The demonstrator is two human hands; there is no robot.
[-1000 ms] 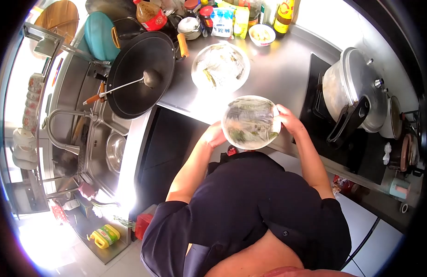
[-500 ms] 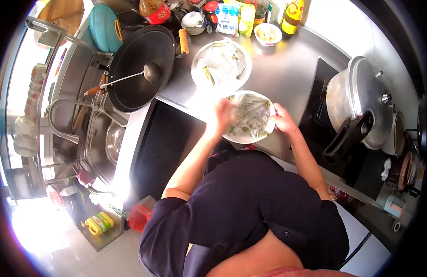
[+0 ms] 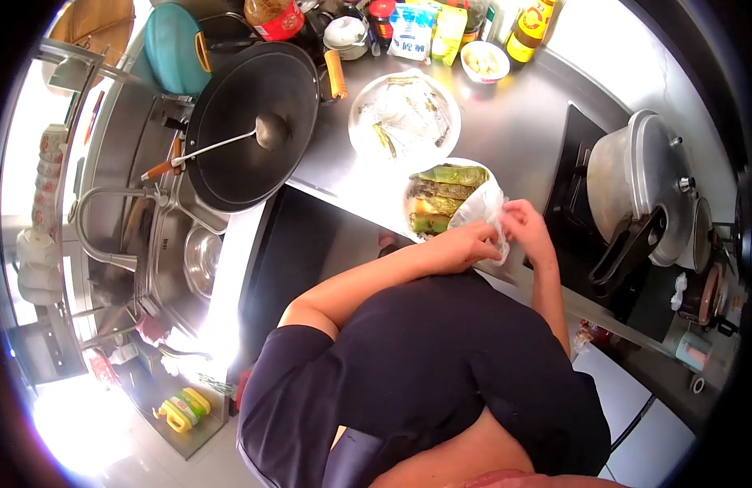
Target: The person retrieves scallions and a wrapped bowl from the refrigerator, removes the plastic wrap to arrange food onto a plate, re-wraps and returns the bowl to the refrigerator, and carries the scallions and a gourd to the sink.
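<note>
A white plate (image 3: 411, 180) at the counter's front edge holds several long green pieces (image 3: 442, 190) with browned, dark patches, perhaps a cooked vegetable. Cling film (image 3: 483, 206) is bunched over the plate's right side, leaving the left part of the food bare. My left hand (image 3: 464, 246) reaches across the front of the plate, its fingers closed on the film's lower part. At the right rim, my right hand (image 3: 525, 231) has its fingertips pinched on the film's edge. Just behind stands a second plate (image 3: 361, 134), covered by clear film over its contents.
To the left, a black wok (image 3: 250, 89) with a ladle (image 3: 270, 130) rests by the sink (image 3: 171, 252). A pressure cooker (image 3: 636, 179) sits on the stove at right. Along the back are a small bowl (image 3: 484, 75), seasoning bags (image 3: 411, 32) and a bottle (image 3: 529, 31).
The film that lay over the whole front plate is now drawn to its right side, baring the green pieces. My left hand has moved from the left rim across to the right.
</note>
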